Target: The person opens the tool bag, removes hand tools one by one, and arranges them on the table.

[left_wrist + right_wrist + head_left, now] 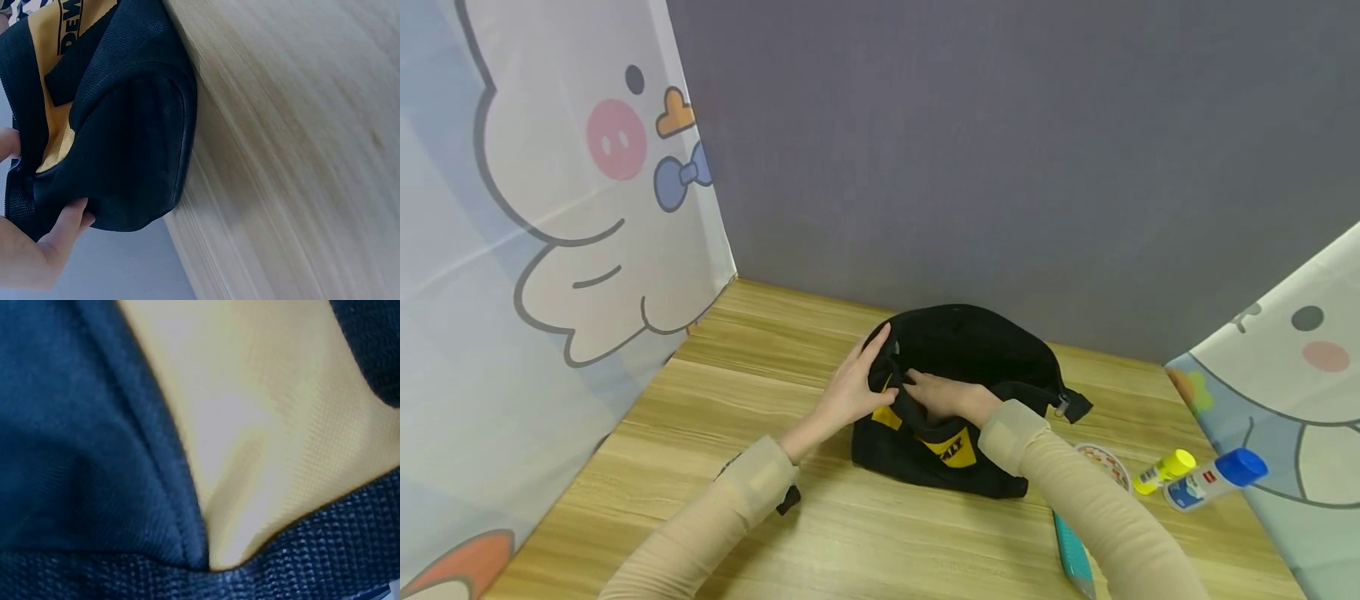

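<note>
A black zippered tool bag (pixel 910 465) with yellow panels and partly visible lettering stands on the wooden table, its mouth gaping upward. My left hand (pixel 850 390) holds the bag's left end, thumb at the front and fingers along the side. In the left wrist view, the left hand's fingers (pixel 65 228) touch the black fabric of the bag (pixel 134 144). My right hand (pixel 943 396) reaches into the mouth over the front rim, its fingertips partly hidden inside. Only the bag's yellow and black fabric (pixel 269 425) fills the right wrist view.
Right of the bag lie a round item with an orange and white pattern (pixel 1108 458), partly behind the right forearm, a yellow glue stick (pixel 1165 472), a white tube with a blue cap (pixel 1217 479) and a long teal object (pixel 1072 554). A grey partition (pixel 962 167) stands behind.
</note>
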`<act>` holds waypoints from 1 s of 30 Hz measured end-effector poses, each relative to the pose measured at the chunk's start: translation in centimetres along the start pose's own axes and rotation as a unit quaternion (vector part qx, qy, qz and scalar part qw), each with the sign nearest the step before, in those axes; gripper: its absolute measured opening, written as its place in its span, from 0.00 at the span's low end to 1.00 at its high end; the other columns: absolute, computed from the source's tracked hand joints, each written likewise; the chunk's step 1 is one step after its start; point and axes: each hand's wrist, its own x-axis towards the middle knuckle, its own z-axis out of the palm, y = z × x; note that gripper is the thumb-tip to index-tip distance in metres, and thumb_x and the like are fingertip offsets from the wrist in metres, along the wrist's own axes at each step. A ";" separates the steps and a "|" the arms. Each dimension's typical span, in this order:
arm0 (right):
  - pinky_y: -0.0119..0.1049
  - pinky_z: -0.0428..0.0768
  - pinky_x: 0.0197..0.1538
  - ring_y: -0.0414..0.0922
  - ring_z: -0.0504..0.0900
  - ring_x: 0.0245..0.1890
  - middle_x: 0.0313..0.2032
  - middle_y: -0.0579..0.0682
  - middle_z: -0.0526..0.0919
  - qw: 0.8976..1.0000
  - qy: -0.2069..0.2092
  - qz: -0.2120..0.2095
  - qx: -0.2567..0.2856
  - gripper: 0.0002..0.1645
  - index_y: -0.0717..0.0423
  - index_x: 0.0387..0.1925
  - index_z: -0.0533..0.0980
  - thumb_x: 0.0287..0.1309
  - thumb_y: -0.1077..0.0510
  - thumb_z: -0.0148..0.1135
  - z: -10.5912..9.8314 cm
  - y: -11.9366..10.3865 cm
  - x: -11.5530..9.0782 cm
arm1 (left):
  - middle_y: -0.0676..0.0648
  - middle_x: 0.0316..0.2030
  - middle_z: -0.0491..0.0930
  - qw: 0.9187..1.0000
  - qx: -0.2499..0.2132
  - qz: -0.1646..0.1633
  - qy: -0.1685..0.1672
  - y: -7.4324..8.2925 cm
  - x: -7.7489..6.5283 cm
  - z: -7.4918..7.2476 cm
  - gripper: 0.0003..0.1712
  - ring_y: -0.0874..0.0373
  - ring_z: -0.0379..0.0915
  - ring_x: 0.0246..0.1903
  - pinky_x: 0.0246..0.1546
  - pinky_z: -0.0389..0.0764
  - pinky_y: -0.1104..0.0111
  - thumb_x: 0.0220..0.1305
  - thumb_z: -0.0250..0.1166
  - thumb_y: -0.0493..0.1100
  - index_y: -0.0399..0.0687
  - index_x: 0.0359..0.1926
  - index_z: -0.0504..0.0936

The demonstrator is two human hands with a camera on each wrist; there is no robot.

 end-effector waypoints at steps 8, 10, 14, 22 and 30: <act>0.51 0.71 0.67 0.54 0.70 0.64 0.70 0.55 0.65 1.000 -0.013 0.000 -0.004 0.31 0.44 0.63 0.75 0.57 0.55 0.71 0.3 -0.1 0.5 | 0.37 0.77 0.50 1.000 -0.004 0.004 -0.001 0.1 0.0 0.1 0.59 0.31 0.59 0.70 0.57 0.73 0.37 0.57 0.73 0.45 0.70 0.79 0.44; 0.52 0.70 0.69 0.55 0.69 0.65 0.71 0.54 0.64 1.000 -0.012 0.000 -0.007 0.31 0.43 0.63 0.75 0.58 0.54 0.71 0.3 -0.1 0.6 | 0.38 0.78 0.50 1.000 -0.003 0.003 -0.001 0.1 0.0 0.1 0.59 0.31 0.59 0.70 0.57 0.74 0.37 0.57 0.73 0.45 0.70 0.79 0.44; 0.52 0.70 0.69 0.54 0.70 0.64 0.70 0.54 0.65 1.000 -0.006 -0.008 -0.001 0.30 0.44 0.64 0.74 0.59 0.55 0.70 0.4 0.0 0.7 | 0.37 0.77 0.49 1.000 -0.002 0.002 -0.001 0.1 0.0 0.1 0.59 0.30 0.59 0.70 0.56 0.73 0.37 0.57 0.72 0.45 0.70 0.79 0.43; 0.51 0.73 0.66 0.53 0.73 0.60 0.68 0.56 0.67 1.000 0.001 -0.010 0.009 0.33 0.44 0.65 0.73 0.57 0.56 0.71 0.5 0.2 0.9 | 0.40 0.78 0.50 1.000 -0.004 0.003 0.001 0.0 0.0 0.0 0.59 0.31 0.59 0.70 0.57 0.73 0.37 0.57 0.72 0.45 0.70 0.79 0.44; 0.52 0.74 0.65 0.57 0.72 0.62 0.69 0.59 0.64 0.999 -0.013 0.052 -0.009 0.46 0.48 0.73 0.63 0.55 0.50 0.73 0.5 0.8 1.2 | 0.37 0.77 0.50 1.000 0.001 -0.001 0.000 0.0 0.0 0.0 0.59 0.30 0.62 0.68 0.56 0.73 0.36 0.57 0.72 0.46 0.70 0.79 0.44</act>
